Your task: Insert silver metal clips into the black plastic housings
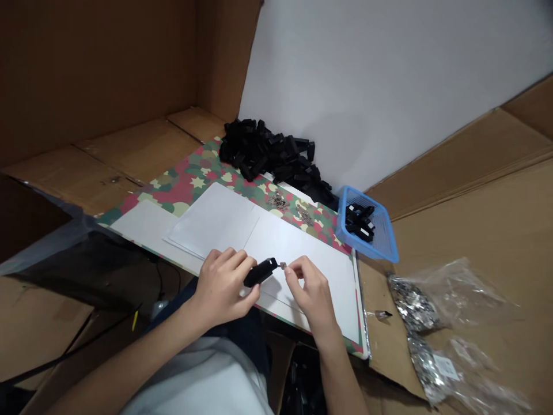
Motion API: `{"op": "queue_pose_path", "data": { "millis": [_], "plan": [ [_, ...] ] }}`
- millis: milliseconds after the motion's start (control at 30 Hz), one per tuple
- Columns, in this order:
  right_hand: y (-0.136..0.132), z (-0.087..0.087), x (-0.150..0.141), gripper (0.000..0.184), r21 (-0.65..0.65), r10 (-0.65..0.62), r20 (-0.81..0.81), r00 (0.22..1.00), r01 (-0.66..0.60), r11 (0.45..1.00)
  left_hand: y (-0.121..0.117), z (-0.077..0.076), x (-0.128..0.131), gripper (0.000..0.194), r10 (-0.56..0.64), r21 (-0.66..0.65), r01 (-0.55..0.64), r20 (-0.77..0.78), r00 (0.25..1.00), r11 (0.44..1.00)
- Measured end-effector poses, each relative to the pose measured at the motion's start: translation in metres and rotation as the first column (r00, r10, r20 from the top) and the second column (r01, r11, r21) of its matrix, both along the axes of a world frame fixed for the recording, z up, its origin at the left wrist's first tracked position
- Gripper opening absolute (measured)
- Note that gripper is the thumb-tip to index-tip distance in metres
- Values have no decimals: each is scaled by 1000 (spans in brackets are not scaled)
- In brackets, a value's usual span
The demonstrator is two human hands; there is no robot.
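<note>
From where I stand, the left hand (220,285) grips a black plastic piece (259,272) at lower centre, its end just beside a tiny metal part (282,266) pinched by the right hand (311,293).

- Only a narrow gap separates the black plastic part (260,272) in the left hand (220,286) from the small metal piece (282,266) in the right hand (311,293).
- Forward, a hand can pass over the white sheets (259,239) onto the camouflage mat (190,184), where two small piles of metal bits (279,201) lie before the heap of black parts (268,153).
- Far right of the mat, the blue basket (384,230) stands in the way.
- A white wall (380,86) and a cardboard wall (95,75) bound the far side.
</note>
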State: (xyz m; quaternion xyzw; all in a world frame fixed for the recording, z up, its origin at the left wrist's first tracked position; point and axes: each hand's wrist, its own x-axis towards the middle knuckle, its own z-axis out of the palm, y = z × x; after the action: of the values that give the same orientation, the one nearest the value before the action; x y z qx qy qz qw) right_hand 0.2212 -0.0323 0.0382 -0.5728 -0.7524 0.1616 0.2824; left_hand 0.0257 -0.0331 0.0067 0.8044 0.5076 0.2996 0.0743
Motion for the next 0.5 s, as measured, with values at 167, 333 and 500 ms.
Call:
{"op": "queue_pose_path", "data": {
  "millis": [167,333,500],
  "plan": [
    [4,-2,1,18,30,38,125,991,-42,999,-3,3,1,10,-28,2,28,48,998,1000],
    [4,-5,0,19,31,42,171,984,-48,998,-4,4,2,10,-24,4,24,66,998,1000],
    [2,-5,1,16,21,56,219,974,-62,998,-4,4,1,10,-22,2,22,65,998,1000]
  ]
}}
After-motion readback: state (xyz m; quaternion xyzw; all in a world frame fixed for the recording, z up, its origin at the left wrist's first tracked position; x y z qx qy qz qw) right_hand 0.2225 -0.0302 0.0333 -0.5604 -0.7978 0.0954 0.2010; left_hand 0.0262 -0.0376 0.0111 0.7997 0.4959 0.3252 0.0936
